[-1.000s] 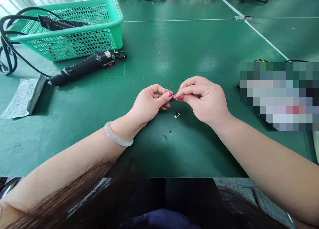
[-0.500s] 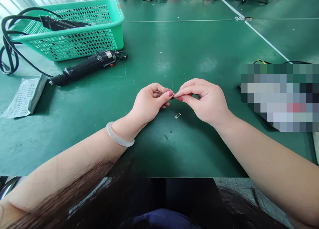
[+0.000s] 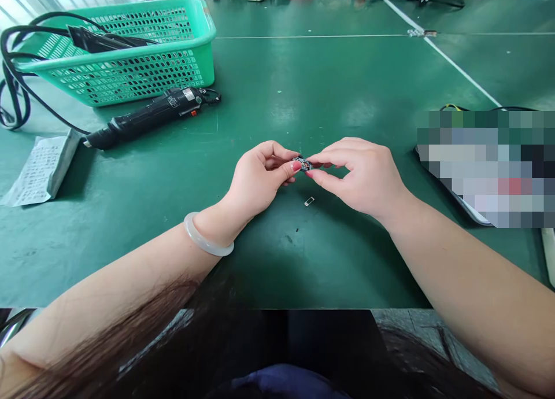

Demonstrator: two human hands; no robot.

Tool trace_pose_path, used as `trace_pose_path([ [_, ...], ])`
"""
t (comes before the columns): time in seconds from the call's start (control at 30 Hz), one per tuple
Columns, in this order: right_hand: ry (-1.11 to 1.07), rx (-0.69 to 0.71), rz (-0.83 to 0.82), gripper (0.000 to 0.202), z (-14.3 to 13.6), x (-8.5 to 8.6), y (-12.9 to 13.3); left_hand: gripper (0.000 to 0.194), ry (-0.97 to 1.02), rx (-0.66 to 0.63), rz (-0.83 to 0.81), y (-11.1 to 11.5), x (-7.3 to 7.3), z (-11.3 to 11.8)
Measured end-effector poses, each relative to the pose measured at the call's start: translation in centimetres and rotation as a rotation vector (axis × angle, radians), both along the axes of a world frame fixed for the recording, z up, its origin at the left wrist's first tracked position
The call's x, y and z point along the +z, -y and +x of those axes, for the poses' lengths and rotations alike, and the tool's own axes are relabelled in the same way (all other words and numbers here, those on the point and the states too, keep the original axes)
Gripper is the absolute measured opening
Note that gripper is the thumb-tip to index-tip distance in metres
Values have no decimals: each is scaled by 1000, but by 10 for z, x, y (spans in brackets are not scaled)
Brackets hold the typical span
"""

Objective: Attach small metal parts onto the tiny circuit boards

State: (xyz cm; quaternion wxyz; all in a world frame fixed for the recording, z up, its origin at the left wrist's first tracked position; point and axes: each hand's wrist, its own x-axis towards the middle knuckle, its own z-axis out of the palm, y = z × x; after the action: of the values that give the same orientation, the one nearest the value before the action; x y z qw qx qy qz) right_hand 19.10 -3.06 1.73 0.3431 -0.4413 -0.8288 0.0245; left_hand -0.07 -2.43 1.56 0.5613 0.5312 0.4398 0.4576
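Workshop or assembly workplace: a broad green-topped workbench (image 3: 243, 272) was fitted; a corded electric screwdriver (image 3: 151, 118) was laid beside a perforated plastic basket (image 3: 139, 69), in which further black corded equipment (image 3: 104, 41) was kept.

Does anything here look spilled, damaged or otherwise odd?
No spill or clear damage. Slightly untidy: tiny dark speck on the green tabletop, black cable looping over the left end of the green plastic basket. The small dark part between left hand and right hand is too small to check; the right side is pixelated.
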Motion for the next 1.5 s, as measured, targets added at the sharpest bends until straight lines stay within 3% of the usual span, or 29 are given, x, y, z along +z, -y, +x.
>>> trace_pose_path([
  [0.1,22,-13,11,16,3,1,-2,17,-97,20,19,2,2,-1],
  [0.2,22,-65,-29,13,9,3,-6,21,-347,22,179,6,4,-3],
  [0.33,-26,-119,-112,12,13,2,-8,14,-765,-202,451,13,4,-3],
  [0.47,-43,-116,-132,12,11,0,-7,11,-954,-294,534,15,-1,1],
  [0.8,-43,-102,-146,12,8,0,-7,25,-1100,-284,642,15,-7,3],
  [1.27,-69,-100,-161,11,8,1,-6,20,-1017,-208,480,7,-1,1],
  [1.5,-59,-107,-178,10,7,1,-6,13,-1035,-277,557,1,-4,2],
])
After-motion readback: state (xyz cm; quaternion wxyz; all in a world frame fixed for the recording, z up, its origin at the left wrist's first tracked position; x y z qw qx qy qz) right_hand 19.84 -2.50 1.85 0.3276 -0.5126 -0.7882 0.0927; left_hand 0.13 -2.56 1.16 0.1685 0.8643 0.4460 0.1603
